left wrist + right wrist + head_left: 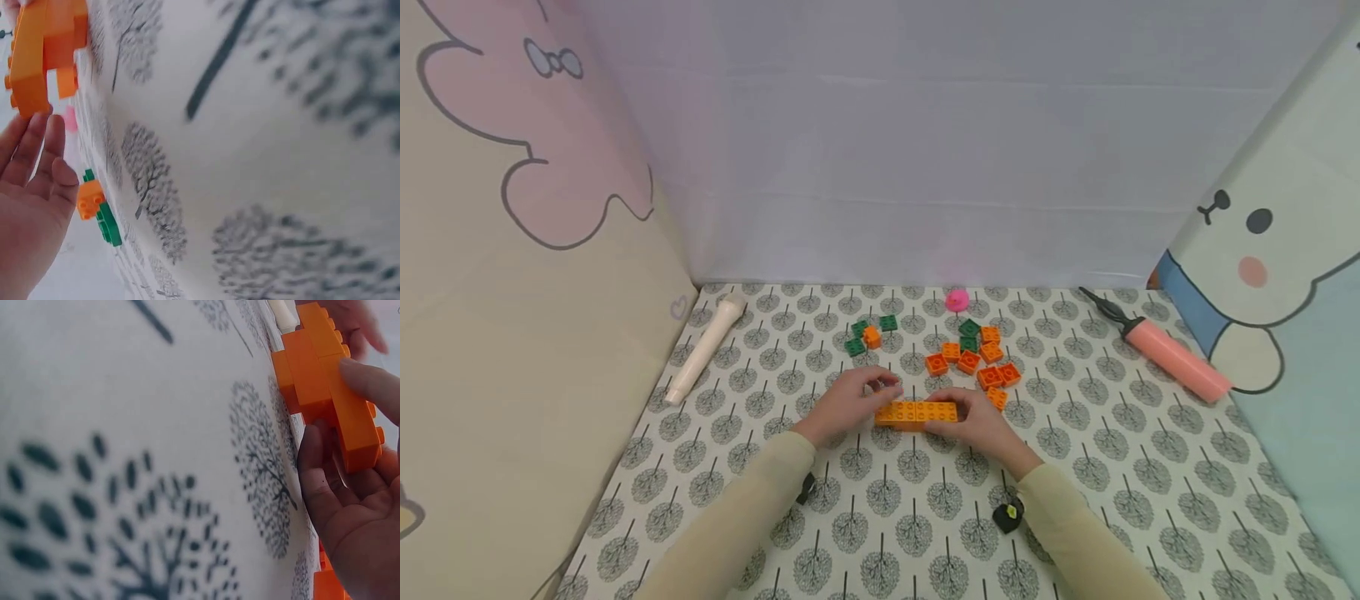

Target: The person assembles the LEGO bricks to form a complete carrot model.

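Observation:
In the head view, a row of joined orange toy bricks point(916, 412) with studs on top lies between the two hands. My right hand point(981, 425) grips its right end, thumb on the near side; the right wrist view shows fingers point(322, 481) under the stepped orange build point(319, 375). My left hand point(848, 404) is at the left end, its fingers loosely extended. From the left wrist, the fingertips of this hand point(31, 206) are right at the end of the build point(30, 75), not wrapped round it. Narrower bricks form the build's lower layers.
Several loose orange bricks point(991, 377) and green bricks point(969, 328) lie behind the right hand. Green bricks point(855, 347) surround one orange brick point(872, 337) behind the left hand. A pink toy point(957, 301), a white tube point(706, 350) and a pink pump point(1176, 358) lie farther out.

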The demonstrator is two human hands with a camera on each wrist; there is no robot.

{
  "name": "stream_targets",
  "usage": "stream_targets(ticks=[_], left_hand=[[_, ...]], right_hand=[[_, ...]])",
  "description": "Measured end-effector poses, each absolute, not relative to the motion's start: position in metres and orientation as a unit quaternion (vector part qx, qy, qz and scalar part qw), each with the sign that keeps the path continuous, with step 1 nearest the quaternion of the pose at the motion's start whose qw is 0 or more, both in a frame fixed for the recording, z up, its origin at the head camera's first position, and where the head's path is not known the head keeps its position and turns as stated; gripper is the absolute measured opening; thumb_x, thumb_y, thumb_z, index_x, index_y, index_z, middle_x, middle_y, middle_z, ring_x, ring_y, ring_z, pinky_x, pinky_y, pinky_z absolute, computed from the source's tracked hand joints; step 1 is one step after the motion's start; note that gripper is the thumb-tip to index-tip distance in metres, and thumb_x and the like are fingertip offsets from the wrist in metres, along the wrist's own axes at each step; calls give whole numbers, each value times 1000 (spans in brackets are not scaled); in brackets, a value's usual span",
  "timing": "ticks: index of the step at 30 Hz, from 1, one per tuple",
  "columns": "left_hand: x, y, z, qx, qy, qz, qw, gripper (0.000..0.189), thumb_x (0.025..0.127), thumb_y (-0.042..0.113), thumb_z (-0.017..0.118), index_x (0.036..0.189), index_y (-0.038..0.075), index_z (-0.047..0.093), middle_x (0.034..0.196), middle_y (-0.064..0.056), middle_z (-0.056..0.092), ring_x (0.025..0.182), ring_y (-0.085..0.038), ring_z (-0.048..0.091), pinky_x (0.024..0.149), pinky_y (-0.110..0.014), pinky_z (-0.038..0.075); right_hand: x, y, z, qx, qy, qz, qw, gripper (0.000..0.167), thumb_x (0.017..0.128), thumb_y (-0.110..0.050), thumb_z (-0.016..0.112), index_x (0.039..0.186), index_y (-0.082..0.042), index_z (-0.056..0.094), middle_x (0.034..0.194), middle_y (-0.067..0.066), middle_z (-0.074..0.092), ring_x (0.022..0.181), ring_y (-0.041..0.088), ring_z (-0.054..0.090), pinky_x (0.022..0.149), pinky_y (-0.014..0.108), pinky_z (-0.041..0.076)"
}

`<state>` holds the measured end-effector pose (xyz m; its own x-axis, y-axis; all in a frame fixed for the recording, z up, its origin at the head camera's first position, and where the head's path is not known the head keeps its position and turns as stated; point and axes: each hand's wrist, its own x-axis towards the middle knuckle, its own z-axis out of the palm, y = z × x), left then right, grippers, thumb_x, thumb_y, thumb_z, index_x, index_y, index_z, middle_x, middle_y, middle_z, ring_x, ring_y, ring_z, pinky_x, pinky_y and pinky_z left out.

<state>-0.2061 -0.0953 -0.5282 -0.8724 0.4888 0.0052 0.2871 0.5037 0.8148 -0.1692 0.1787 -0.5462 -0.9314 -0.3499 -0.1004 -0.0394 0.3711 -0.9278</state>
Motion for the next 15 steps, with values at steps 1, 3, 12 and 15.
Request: stream_targets(ticks=[1,3,12,15], left_hand=[[-209,-96,-527,216,862,447,102,46,103,52,61,130,16,71,116,9,69,101,-12,62,84,-40,54],[-215,-96,-525,198,868,449,71,38,107,43,59,126,13,72,112,6,70,97,-13,63,80,-39,54],[-244,-89,-522,74,905,416,-45,27,100,21,74,122,6,70,106,-4,68,80,-19,58,71,-36,50],[-252,-87,-524,47,912,403,-58,35,98,21,77,127,5,66,110,-9,65,89,-23,58,77,-40,51]], right_hand=[[-169,179,-547,-120,817,-546,141,40,87,-29,88,122,-15,74,111,3,71,86,23,65,71,33,56],[-170,179,-548,-119,819,-544,140,40,87,-29,88,122,-15,74,111,3,71,85,22,65,70,32,56],[-169,180,-549,-121,828,-531,132,39,87,-30,88,121,-18,75,110,1,71,83,20,63,68,30,53],[-168,180,-548,-122,830,-528,131,37,87,-29,88,120,-19,75,109,0,71,83,19,62,67,30,53]])
